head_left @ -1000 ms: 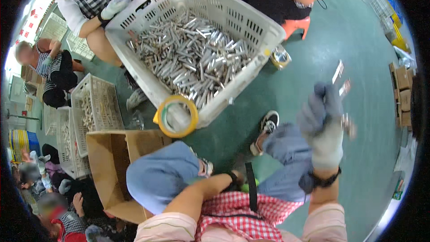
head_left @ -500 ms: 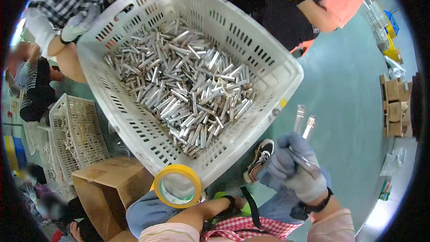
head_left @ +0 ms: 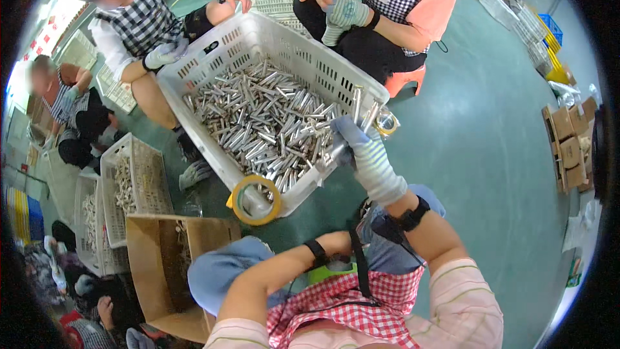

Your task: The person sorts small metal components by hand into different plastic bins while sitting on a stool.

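My right hand (head_left: pixel 369 158), in a striped, grey-blue-fingered glove, is closed around several shiny metal tubes (head_left: pixel 369 116) at the near right side of a white plastic crate (head_left: pixel 336 71). Two tubes stick up past the fingers, and another end points toward the crate. Inside the crate lies a heap of short silvery metal tubes (head_left: pixel 265 116). My left hand (head_left: pixel 337 244) is bare and rests at my lap by a black strap and something bright green; its fingers are hidden. A yellow tape roll (head_left: pixel 237 201) hangs at the crate's near corner.
A smaller tape roll (head_left: pixel 387 123) is at the crate's right corner. An open cardboard box (head_left: pixel 152 271) stands left of my knees, with filled white crates (head_left: pixel 152 181) beyond. Two people sit across the crate, one on an orange stool (head_left: pixel 408 80). Cartons (head_left: pixel 569 132) line the right side.
My right hand has moved forward with the tubes, from above my right knee to the crate's near right side. The view has tilted up, showing more of the people opposite.
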`<state>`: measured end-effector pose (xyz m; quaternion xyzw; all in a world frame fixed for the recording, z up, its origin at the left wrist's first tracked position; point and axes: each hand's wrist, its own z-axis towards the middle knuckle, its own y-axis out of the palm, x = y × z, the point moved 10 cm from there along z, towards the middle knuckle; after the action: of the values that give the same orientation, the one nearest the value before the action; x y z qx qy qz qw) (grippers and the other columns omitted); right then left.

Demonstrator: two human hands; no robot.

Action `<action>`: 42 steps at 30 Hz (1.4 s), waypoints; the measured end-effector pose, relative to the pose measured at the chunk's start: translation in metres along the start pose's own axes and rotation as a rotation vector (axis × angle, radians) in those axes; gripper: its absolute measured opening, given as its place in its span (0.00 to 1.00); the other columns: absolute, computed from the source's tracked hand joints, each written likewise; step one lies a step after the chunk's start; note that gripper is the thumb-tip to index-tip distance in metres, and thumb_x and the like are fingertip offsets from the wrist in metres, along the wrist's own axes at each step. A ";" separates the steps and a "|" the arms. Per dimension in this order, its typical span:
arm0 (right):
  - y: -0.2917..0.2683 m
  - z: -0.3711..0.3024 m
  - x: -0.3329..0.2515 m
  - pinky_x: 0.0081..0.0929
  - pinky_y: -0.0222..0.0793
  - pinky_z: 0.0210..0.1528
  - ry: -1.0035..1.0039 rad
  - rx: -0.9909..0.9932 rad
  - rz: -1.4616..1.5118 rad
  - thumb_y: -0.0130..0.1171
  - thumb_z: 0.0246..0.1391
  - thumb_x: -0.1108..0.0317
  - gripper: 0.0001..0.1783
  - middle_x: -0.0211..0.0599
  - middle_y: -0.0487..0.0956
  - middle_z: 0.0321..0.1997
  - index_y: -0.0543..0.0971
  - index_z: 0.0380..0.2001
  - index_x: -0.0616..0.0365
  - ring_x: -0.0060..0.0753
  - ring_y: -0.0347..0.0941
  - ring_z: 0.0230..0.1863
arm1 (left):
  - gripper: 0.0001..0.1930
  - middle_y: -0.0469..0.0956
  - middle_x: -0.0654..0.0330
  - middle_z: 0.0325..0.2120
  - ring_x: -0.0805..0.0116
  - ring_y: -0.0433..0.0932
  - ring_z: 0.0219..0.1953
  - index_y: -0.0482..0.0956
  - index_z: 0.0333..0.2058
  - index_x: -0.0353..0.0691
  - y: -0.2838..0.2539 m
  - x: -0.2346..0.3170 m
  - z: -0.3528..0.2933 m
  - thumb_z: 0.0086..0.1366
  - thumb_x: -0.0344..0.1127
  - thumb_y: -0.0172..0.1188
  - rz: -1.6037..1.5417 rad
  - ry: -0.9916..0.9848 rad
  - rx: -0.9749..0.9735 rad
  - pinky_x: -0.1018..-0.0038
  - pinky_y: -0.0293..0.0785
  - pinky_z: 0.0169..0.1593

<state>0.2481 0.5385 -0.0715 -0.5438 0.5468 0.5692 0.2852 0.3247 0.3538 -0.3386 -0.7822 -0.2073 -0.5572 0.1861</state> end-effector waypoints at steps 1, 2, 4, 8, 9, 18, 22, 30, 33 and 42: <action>0.008 -0.003 0.000 0.14 0.59 0.18 0.013 -0.004 -0.010 0.57 0.53 0.56 0.13 0.23 0.71 0.21 0.76 0.30 0.55 0.14 0.63 0.17 | 0.10 0.78 0.52 0.29 0.61 0.75 0.32 0.76 0.33 0.36 -0.005 0.027 -0.007 0.52 0.31 0.55 0.305 0.173 0.008 0.67 0.71 0.40; 0.015 -0.003 0.001 0.14 0.58 0.18 -0.041 -0.039 0.025 0.58 0.53 0.55 0.14 0.23 0.72 0.22 0.77 0.31 0.55 0.14 0.64 0.17 | 0.09 0.78 0.51 0.28 0.59 0.75 0.30 0.75 0.32 0.35 -0.011 0.035 -0.021 0.52 0.31 0.55 0.533 0.177 0.029 0.67 0.71 0.38; 0.016 -0.002 0.003 0.14 0.58 0.18 -0.040 -0.074 0.041 0.58 0.53 0.55 0.14 0.23 0.72 0.22 0.77 0.31 0.55 0.14 0.64 0.18 | 0.09 0.78 0.51 0.27 0.56 0.76 0.28 0.74 0.31 0.34 -0.027 0.078 -0.043 0.52 0.32 0.55 0.761 0.184 0.051 0.67 0.71 0.35; 0.022 -0.008 0.010 0.14 0.58 0.19 -0.026 -0.108 0.019 0.58 0.53 0.56 0.13 0.23 0.73 0.23 0.77 0.32 0.55 0.13 0.64 0.18 | 0.10 0.77 0.51 0.23 0.54 0.76 0.26 0.72 0.29 0.34 -0.089 0.168 -0.107 0.53 0.35 0.57 0.528 -0.076 0.411 0.66 0.71 0.32; 0.024 -0.010 0.012 0.14 0.58 0.19 -0.035 -0.115 0.008 0.58 0.53 0.56 0.13 0.23 0.73 0.23 0.77 0.32 0.55 0.13 0.64 0.18 | 0.11 0.76 0.51 0.23 0.56 0.76 0.26 0.72 0.30 0.33 -0.111 0.187 -0.129 0.54 0.36 0.57 0.410 -0.015 0.626 0.65 0.71 0.32; 0.017 -0.028 0.030 0.21 0.66 0.39 -0.175 -0.392 -0.156 0.44 0.62 0.53 0.15 0.26 0.73 0.37 0.73 0.41 0.50 0.18 0.66 0.38 | 0.19 0.75 0.59 0.33 0.69 0.74 0.37 0.69 0.43 0.38 -0.174 0.249 -0.206 0.53 0.31 0.64 0.404 0.437 1.235 0.75 0.69 0.42; 0.071 -0.041 0.049 0.27 0.63 0.51 -0.382 -0.633 -0.373 0.48 0.58 0.65 0.20 0.33 0.70 0.45 0.67 0.53 0.57 0.27 0.64 0.45 | 0.11 0.74 0.64 0.30 0.73 0.72 0.34 0.74 0.39 0.36 -0.175 0.219 -0.238 0.57 0.29 0.60 0.200 0.289 1.310 0.78 0.67 0.40; 0.077 -0.058 0.040 0.24 0.66 0.37 -0.490 -0.760 -0.517 0.49 0.58 0.61 0.20 0.39 0.70 0.48 0.67 0.52 0.55 0.25 0.67 0.37 | 0.07 0.71 0.65 0.25 0.79 0.68 0.23 0.73 0.37 0.34 -0.185 0.211 -0.246 0.63 0.31 0.54 -0.239 0.280 1.305 0.81 0.66 0.27; 0.078 -0.052 0.079 0.20 0.67 0.35 -0.052 -0.825 -0.401 0.53 0.58 0.55 0.19 0.27 0.73 0.29 0.70 0.44 0.58 0.18 0.69 0.34 | 0.09 0.72 0.66 0.24 0.79 0.69 0.24 0.73 0.38 0.34 -0.185 0.208 -0.244 0.62 0.34 0.55 -0.247 0.194 1.162 0.81 0.65 0.28; 0.099 -0.115 0.034 0.20 0.66 0.43 0.071 -1.234 -0.341 0.58 0.53 0.61 0.21 0.25 0.75 0.37 0.72 0.47 0.60 0.18 0.66 0.39 | 0.05 0.75 0.63 0.31 0.75 0.72 0.33 0.76 0.25 0.33 -0.167 0.189 -0.235 0.51 0.26 0.64 -0.102 -0.026 0.842 0.77 0.69 0.38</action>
<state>0.1842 0.3981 -0.0502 -0.7057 0.0336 0.7076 -0.0118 0.1046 0.3944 -0.0767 -0.6338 -0.4575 -0.4225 0.4588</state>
